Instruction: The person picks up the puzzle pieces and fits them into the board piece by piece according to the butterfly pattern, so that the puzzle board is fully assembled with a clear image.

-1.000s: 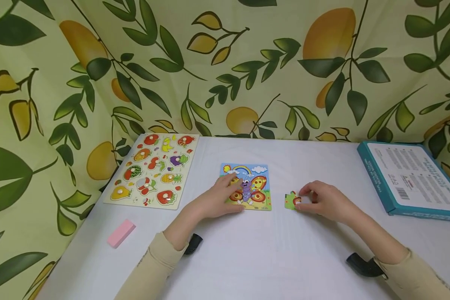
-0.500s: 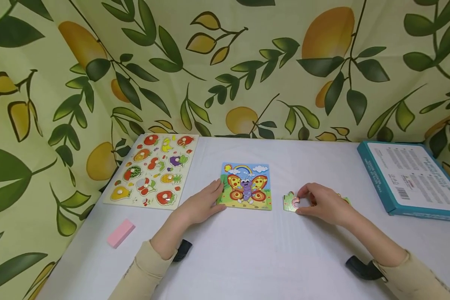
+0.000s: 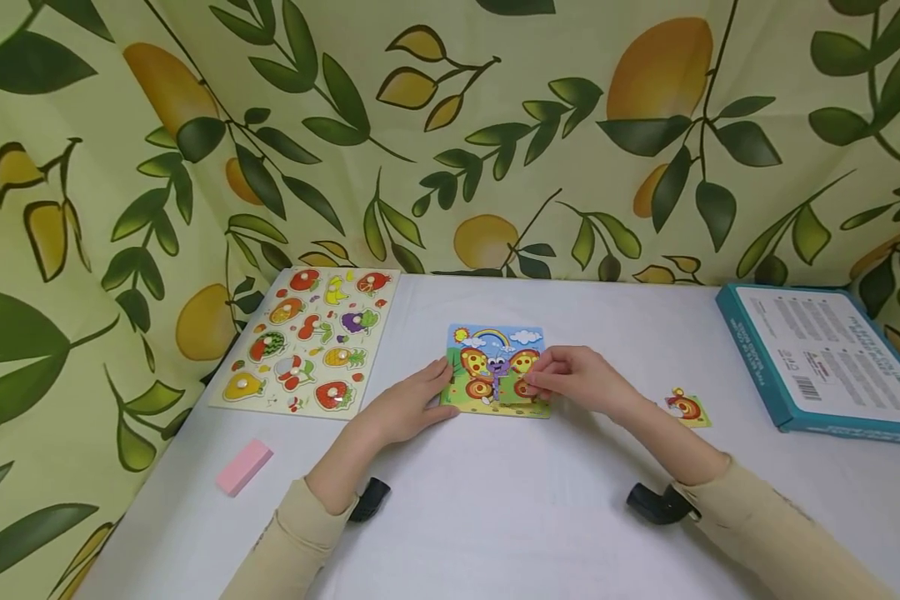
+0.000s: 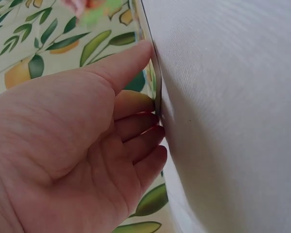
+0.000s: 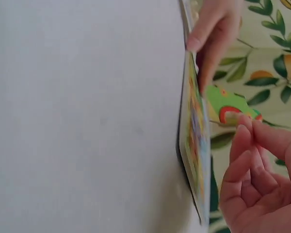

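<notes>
The square butterfly puzzle (image 3: 487, 337) lies flat on the white table. At its left edge rests my left hand (image 3: 401, 408), fingers fairly straight, thumb near the lower left corner; the left wrist view shows the fingertips (image 4: 157, 119) against the edge. My right hand (image 3: 588, 379) pinches a green puzzle piece with a red-orange curve (image 5: 230, 107) between thumb and fingers, held just above the puzzle's right part. Another piece (image 3: 686, 408), yellow-green with an orange swirl, lies on the table beyond my right forearm, which partly covers it.
A fruit peg board (image 3: 311, 342) lies at the back left, with a pink block (image 3: 244, 467) in front of it. On the right is a teal and white box (image 3: 832, 358). A patterned leaf-and-fruit cloth (image 3: 495, 167) hangs behind the table.
My right hand has moved left with the pinched piece, from the table to over the puzzle. My left hand has slid off the picture to its left edge. The puzzle has shifted slightly right.
</notes>
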Demonstrator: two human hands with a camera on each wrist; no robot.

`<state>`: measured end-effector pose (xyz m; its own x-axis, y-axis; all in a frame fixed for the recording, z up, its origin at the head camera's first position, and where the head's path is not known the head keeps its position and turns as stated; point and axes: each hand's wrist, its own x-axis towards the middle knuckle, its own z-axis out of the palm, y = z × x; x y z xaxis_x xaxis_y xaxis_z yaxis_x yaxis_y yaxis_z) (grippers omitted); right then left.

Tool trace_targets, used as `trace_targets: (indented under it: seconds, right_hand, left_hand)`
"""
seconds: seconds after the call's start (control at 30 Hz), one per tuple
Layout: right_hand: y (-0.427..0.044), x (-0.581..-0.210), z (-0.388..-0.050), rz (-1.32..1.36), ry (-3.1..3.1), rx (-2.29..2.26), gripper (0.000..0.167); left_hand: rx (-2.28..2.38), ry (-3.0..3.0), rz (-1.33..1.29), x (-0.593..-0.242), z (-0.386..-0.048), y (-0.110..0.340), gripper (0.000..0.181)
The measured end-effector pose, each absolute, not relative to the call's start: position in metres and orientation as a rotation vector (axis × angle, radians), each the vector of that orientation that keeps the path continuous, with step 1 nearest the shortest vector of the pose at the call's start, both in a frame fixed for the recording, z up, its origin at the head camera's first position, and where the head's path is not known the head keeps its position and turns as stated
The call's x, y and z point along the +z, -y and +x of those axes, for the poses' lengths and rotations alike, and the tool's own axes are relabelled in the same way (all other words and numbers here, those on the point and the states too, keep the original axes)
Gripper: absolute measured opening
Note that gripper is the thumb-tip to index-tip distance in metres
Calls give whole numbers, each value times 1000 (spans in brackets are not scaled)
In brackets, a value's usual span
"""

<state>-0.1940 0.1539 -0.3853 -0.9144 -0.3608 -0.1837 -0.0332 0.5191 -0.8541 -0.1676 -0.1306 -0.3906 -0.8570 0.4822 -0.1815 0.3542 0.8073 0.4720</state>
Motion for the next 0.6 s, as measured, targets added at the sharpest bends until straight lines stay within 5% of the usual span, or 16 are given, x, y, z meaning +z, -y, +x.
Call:
trace_targets:
  seconds: [0.3,0.6]
  right_hand:
    - [-98,-401,-216,-235,-2453,-1277,24]
    - [-82,-400,-217,-464,-2561,-1139,16]
  left_hand:
    - [680,-2715,652,-391,-169,130,67]
    - [675,-2728,643,-391,-170,129,68]
